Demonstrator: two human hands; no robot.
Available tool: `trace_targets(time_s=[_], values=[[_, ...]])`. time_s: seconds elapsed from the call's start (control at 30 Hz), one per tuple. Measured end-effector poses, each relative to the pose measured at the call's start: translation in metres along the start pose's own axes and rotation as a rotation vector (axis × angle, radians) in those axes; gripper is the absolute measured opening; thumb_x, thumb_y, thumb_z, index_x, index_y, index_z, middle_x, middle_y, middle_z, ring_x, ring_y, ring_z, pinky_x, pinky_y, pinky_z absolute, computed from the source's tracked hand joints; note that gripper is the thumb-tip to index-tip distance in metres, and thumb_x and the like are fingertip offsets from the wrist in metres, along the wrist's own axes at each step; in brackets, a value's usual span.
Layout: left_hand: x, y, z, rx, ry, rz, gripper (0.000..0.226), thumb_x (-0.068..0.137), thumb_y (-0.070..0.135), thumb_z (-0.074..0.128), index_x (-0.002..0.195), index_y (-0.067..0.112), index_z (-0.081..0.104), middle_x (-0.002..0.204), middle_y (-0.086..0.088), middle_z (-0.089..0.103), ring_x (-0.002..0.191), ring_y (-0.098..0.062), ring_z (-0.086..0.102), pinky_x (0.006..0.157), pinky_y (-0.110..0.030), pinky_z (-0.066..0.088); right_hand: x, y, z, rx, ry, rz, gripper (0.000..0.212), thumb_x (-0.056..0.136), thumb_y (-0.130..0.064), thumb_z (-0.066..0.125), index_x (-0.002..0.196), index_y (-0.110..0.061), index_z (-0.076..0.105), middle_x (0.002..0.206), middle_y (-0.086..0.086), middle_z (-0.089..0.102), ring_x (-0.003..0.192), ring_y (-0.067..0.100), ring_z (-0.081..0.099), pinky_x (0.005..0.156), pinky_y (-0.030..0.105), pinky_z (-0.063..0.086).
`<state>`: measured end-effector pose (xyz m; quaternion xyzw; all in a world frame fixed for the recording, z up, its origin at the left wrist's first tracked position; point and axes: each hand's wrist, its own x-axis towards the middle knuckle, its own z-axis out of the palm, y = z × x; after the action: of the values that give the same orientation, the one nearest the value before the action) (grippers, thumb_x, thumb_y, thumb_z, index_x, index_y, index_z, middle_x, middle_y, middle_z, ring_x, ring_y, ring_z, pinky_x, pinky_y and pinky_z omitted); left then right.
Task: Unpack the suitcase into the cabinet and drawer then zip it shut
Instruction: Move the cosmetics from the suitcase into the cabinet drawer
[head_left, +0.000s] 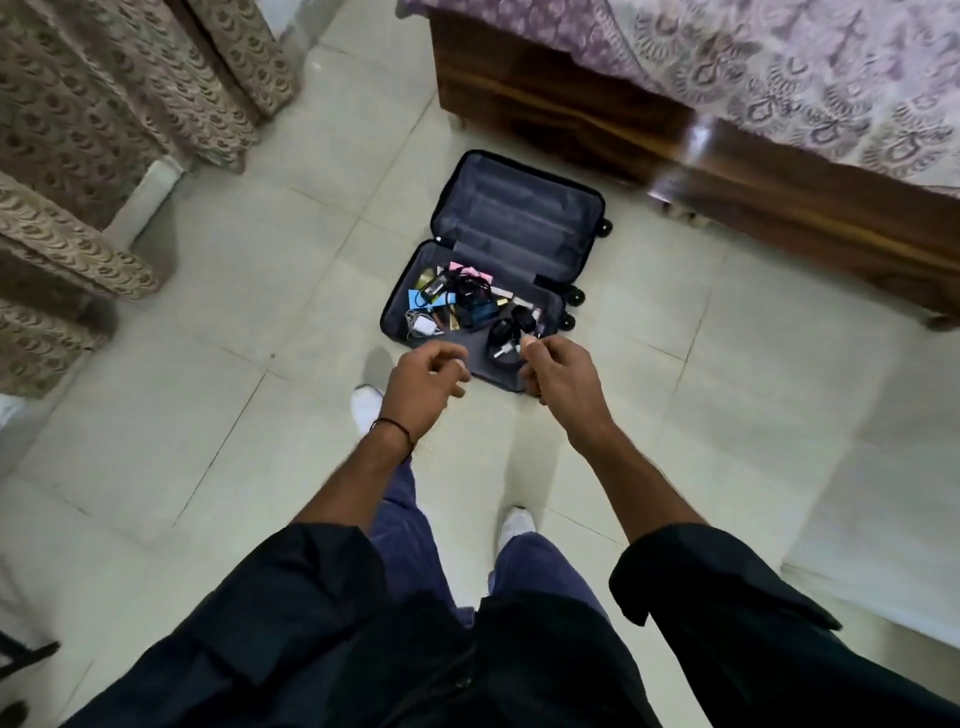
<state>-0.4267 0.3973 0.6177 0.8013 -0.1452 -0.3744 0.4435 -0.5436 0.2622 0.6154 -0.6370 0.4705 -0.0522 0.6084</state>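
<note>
Suitcase (514, 218) laid open on floor (260, 312), chargers (457, 301) heaped at its hinge edge, left hand (421, 384) loosely curled, empty, right hand (561, 379) curled, grasp indeterminate.

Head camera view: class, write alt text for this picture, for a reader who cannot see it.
An open dark suitcase lies on a tiled floor beside a wooden bed, its near half holding chargers and cables. A standing person holds the left hand and right hand out towards its near edge.
</note>
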Motion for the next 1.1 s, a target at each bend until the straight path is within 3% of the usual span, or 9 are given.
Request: trace_targets(time_s=[0.13, 0.27, 0.5, 0.7, 0.77, 0.83, 0.9, 1.0, 1.1], values=[[0.119, -0.01, -0.02, 0.04, -0.114, -0.024, 0.02, 0.095, 0.005, 0.05, 0.109, 0.005, 0.064, 0.094, -0.017, 0.071, 0.064, -0.011, 0.062, 0.051, -0.009, 0.042, 0.099, -0.004, 0.04, -0.012, 0.059, 0.074, 0.035, 0.096, -0.042, 0.058, 0.09, -0.008, 0.065, 0.075, 0.003, 0.068, 0.067, 0.018, 0.061, 0.065, 0.038, 0.048], [0.231, -0.024, -0.035, 0.108, -0.237, -0.066, 0.02, 0.095, 0.001, 0.048, 0.106, 0.001, 0.065, 0.088, -0.015, 0.068, 0.06, -0.007, 0.06, 0.05, -0.007, 0.041, 0.189, -0.005, 0.071, -0.03, 0.123, 0.203, 0.034, 0.097, -0.04, 0.058, 0.093, -0.006, 0.065, 0.077, 0.005, 0.068, 0.067, 0.017, 0.06, 0.066, 0.038, 0.049], [0.411, -0.11, -0.002, 0.224, -0.38, -0.096, 0.015, 0.089, 0.012, 0.055, 0.085, 0.022, 0.065, 0.073, -0.001, 0.069, 0.069, -0.021, 0.063, 0.077, -0.045, 0.058, 0.334, 0.067, 0.129, -0.027, 0.206, 0.365, 0.027, 0.097, -0.03, 0.059, 0.086, -0.006, 0.064, 0.074, 0.005, 0.069, 0.061, 0.016, 0.059, 0.059, 0.031, 0.047], [0.54, -0.235, 0.083, 0.36, -0.459, -0.034, 0.011, 0.088, 0.02, 0.057, 0.089, 0.024, 0.067, 0.085, 0.001, 0.07, 0.091, -0.025, 0.067, 0.09, -0.044, 0.052, 0.462, 0.202, 0.168, -0.276, 0.169, 0.269, 0.017, 0.097, -0.025, 0.056, 0.095, -0.009, 0.064, 0.075, -0.004, 0.064, 0.067, 0.012, 0.058, 0.058, 0.014, 0.043], [0.574, -0.271, 0.108, 0.362, -0.478, -0.023, 0.01, 0.089, 0.017, 0.058, 0.09, 0.02, 0.068, 0.086, -0.001, 0.07, 0.091, -0.025, 0.067, 0.09, -0.042, 0.054, 0.5, 0.249, 0.17, -0.319, 0.224, 0.236, 0.015, 0.096, -0.024, 0.056, 0.098, -0.011, 0.064, 0.083, -0.001, 0.067, 0.078, 0.017, 0.063, 0.073, 0.025, 0.054], [0.607, -0.311, 0.133, 0.371, -0.468, -0.012, 0.011, 0.09, 0.013, 0.058, 0.093, 0.015, 0.069, 0.087, -0.002, 0.069, 0.091, -0.025, 0.067, 0.087, -0.035, 0.054, 0.54, 0.299, 0.171, -0.429, 0.294, 0.176, 0.021, 0.094, -0.024, 0.057, 0.108, -0.009, 0.061, 0.104, 0.006, 0.065, 0.094, 0.025, 0.062, 0.087, 0.042, 0.052], [0.634, -0.344, 0.158, 0.39, -0.405, 0.011, 0.011, 0.089, 0.012, 0.059, 0.092, 0.014, 0.07, 0.086, 0.0, 0.067, 0.093, -0.023, 0.066, 0.083, -0.029, 0.051, 0.572, 0.34, 0.168, -0.602, 0.326, 0.065, 0.037, 0.091, -0.026, 0.058, 0.123, -0.007, 0.055, 0.123, 0.013, 0.054, 0.11, 0.031, 0.055, 0.096, 0.044, 0.046], [0.654, -0.381, 0.191, 0.421, -0.319, 0.018, 0.009, 0.086, 0.014, 0.063, 0.09, 0.019, 0.07, 0.089, -0.002, 0.07, 0.095, -0.024, 0.067, 0.083, -0.03, 0.052, 0.604, 0.392, 0.161, -0.861, 0.317, -0.035, 0.057, 0.085, -0.031, 0.055, 0.137, -0.009, 0.048, 0.132, 0.018, 0.048, 0.114, 0.038, 0.05, 0.097, 0.05, 0.044], [0.653, -0.405, 0.217, 0.488, -0.279, 0.171, 0.013, 0.089, 0.022, 0.059, 0.097, 0.017, 0.068, 0.095, -0.007, 0.072, 0.095, -0.029, 0.066, 0.083, -0.037, 0.052, 0.619, 0.427, 0.155, -0.838, 0.236, -0.061, 0.066, 0.084, -0.041, 0.047, 0.144, -0.016, 0.042, 0.131, 0.017, 0.049, 0.111, 0.038, 0.052, 0.097, 0.05, 0.045]])
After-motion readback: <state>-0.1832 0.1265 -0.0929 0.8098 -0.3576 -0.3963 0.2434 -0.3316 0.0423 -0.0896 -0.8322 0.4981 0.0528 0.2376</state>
